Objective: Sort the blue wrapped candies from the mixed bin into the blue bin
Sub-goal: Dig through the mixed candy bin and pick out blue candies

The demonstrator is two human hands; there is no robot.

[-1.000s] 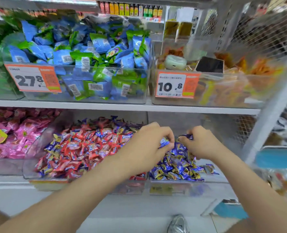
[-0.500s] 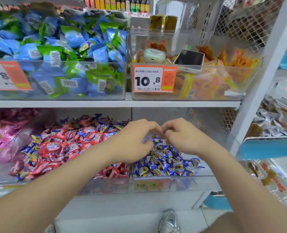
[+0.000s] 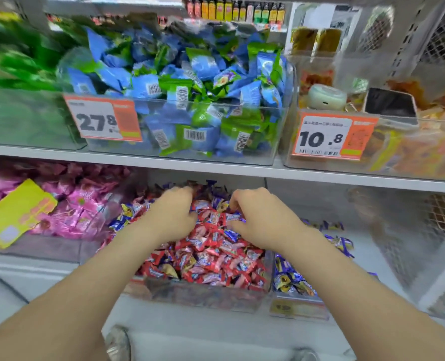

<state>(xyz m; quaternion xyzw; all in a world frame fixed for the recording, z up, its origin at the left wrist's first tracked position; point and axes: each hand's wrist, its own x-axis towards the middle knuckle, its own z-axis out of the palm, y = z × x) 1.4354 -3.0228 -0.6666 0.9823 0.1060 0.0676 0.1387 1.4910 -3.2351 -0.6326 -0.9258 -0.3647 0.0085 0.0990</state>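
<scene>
The fingers (image 3: 183,192) of the left hand (image 3: 172,217) and the fingers (image 3: 238,198) of the right hand (image 3: 265,225) are bent down into the candy pile in the mixed bin (image 3: 203,298), and I cannot tell if either one has got hold of a candy. Blue wrapped candies (image 3: 123,219) lie mixed in with the red candies (image 3: 216,256) here, and the blue bin (image 3: 298,307) sits just beside it on the right. The wrappers look slippery and packed close, so a red one might get grabbed too, or a blue one might slip out on the way over.
</scene>
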